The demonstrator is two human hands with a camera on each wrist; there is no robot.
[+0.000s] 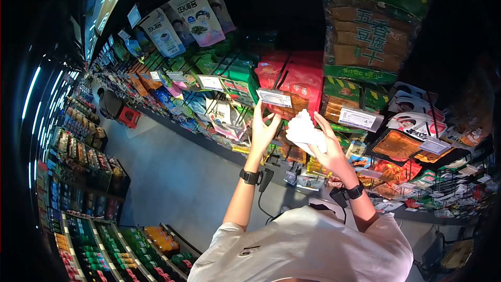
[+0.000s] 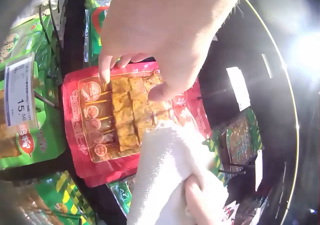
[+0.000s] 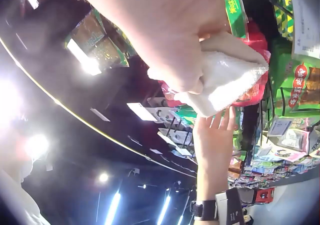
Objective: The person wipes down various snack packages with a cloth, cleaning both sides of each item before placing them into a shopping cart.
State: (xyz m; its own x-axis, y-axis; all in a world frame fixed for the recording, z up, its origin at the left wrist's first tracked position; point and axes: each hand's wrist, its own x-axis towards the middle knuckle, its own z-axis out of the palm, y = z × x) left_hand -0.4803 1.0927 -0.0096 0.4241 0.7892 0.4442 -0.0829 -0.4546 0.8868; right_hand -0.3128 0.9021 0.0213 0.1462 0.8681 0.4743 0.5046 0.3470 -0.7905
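A red-edged packet of brown snack pieces (image 2: 132,115) hangs in front of both hands. My left hand (image 1: 264,129) is at its lower left in the head view, under a price tag (image 1: 274,97). Spread fingers and thumb of that hand reach over the packet's front in the left wrist view. My right hand (image 1: 335,151) grips a bunched white cloth (image 1: 304,131) close in front of the packet's lower part. Seen from the left wrist, the cloth overlaps the packet's lower right corner. Part of the right hand's grip is hidden behind the cloth.
Green-edged packets (image 1: 242,81) hang to the left and a large brown tofu packet (image 1: 373,26) at upper right. Hooks with price tags (image 1: 360,118) stick out around the hands. Behind is a grey aisle floor (image 1: 156,156), with a person near a red stool (image 1: 128,117).
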